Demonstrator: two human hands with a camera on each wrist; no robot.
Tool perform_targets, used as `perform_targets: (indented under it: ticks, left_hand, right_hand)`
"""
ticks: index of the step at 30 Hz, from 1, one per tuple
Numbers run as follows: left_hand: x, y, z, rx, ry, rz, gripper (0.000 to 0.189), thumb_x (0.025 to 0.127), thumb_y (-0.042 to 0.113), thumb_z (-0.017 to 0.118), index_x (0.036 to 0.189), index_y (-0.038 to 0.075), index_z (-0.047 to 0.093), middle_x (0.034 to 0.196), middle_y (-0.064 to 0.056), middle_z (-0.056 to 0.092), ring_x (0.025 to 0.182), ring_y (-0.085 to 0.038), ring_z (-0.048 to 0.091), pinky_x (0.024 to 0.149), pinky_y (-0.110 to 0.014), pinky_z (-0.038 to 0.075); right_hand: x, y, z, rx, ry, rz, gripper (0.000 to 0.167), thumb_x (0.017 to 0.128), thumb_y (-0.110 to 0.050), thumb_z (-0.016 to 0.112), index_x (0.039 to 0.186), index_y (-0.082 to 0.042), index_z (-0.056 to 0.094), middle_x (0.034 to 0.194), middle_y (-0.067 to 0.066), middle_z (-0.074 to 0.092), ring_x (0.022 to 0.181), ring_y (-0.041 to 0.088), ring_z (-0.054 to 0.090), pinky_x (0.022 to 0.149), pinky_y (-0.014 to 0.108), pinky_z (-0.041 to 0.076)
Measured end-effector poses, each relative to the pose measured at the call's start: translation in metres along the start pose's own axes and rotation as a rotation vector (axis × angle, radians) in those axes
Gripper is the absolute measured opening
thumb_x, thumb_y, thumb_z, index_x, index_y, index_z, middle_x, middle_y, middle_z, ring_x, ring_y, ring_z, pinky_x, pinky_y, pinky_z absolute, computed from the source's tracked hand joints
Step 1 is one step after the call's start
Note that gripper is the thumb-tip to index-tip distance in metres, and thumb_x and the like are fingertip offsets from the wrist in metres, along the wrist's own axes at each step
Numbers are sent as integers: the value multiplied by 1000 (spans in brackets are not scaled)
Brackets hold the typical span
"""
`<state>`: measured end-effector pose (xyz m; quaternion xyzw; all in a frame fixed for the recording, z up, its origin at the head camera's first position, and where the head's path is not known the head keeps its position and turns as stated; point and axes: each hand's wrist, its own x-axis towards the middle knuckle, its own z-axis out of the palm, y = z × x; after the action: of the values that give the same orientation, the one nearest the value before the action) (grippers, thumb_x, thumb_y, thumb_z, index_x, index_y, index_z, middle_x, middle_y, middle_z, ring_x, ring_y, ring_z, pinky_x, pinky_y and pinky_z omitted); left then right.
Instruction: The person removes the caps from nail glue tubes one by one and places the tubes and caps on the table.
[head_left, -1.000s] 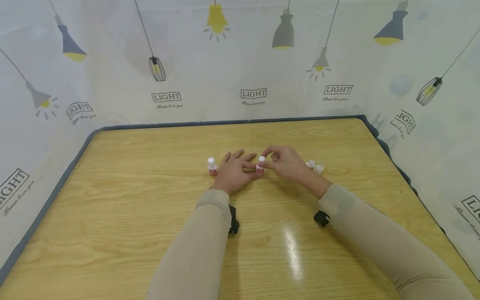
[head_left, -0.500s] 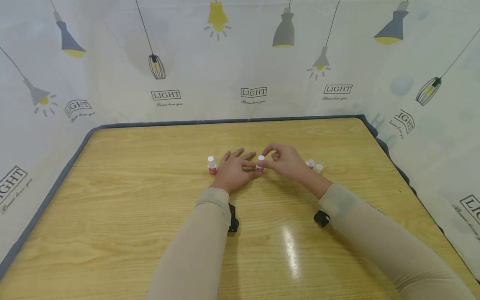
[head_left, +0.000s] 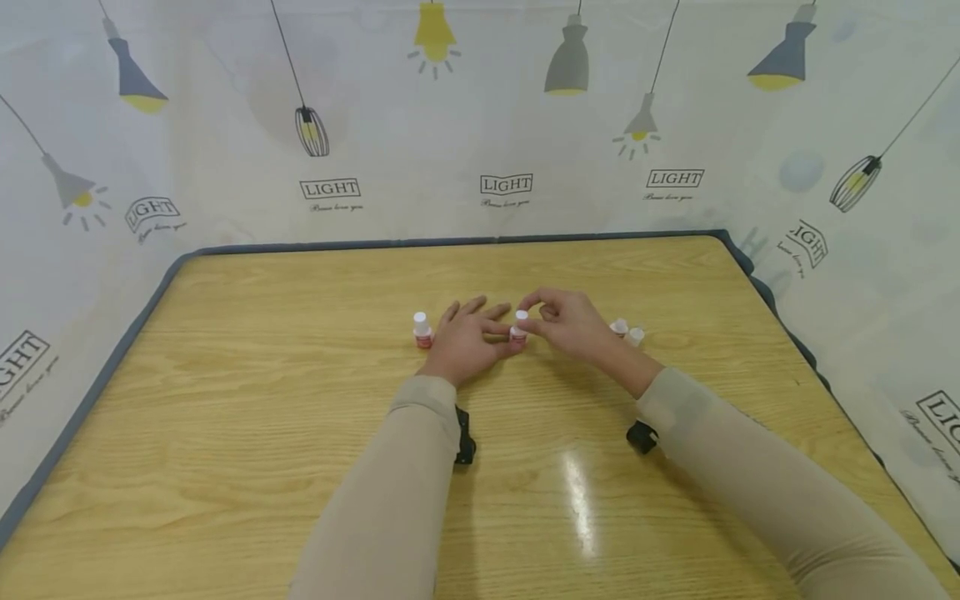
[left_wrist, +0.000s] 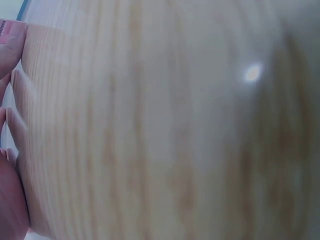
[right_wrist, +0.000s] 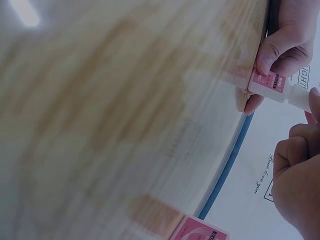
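A small bottle (head_left: 517, 337) with a pink label stands on the table between both hands. My left hand (head_left: 467, 343) lies low over the table with its fingers spread, the bottle held between thumb and index finger. In the right wrist view the left thumb (right_wrist: 272, 56) presses on the label. My right hand (head_left: 573, 323) pinches the white cap (head_left: 522, 315) at the top of that bottle with thumb and index finger. Only fingers at the left edge and a corner of the pink label (left_wrist: 6, 31) show in the left wrist view.
A similar white-capped bottle (head_left: 423, 332) stands just left of the left hand. Behind the right wrist are another small bottle (head_left: 619, 327) and a small white thing (head_left: 636, 336), partly hidden. The wooden table (head_left: 225, 400) has a dark edge, with a printed curtain (head_left: 420, 150) around it.
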<state>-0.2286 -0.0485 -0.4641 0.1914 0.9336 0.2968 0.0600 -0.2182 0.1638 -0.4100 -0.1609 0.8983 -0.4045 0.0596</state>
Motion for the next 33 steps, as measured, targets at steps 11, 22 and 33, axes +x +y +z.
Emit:
perform_targets:
  ticks: [11,22,33]
  left_hand:
    - [1,1,0,-7,3,-7,46,93,64,73,127,34,79,165,17,48,166,-18,23,138,-50,2]
    - [0,0,0,-8,7,-3,45,94,63,73,127,34,79,164,17,49,166,-18,25,138,-51,3]
    - [1,0,-2,6,0,6,47,95,64,71,129,32,78,165,15,49,166,-19,25,138,-52,4]
  right_hand:
    - [0,-6,-8,12,44,-71,25,105,-22,71,125,-7,74,56,-7,32,50,11,27,50,26,29]
    - [0,-13,-8,44,68,-93,20,104,-19,72,120,-8,75,54,-8,32,48,10,28,49,26,28]
    - [0,-16,-12,56,91,-67,25,104,-20,71,126,-7,73,57,-6,37,50,11,30,50,27,29]
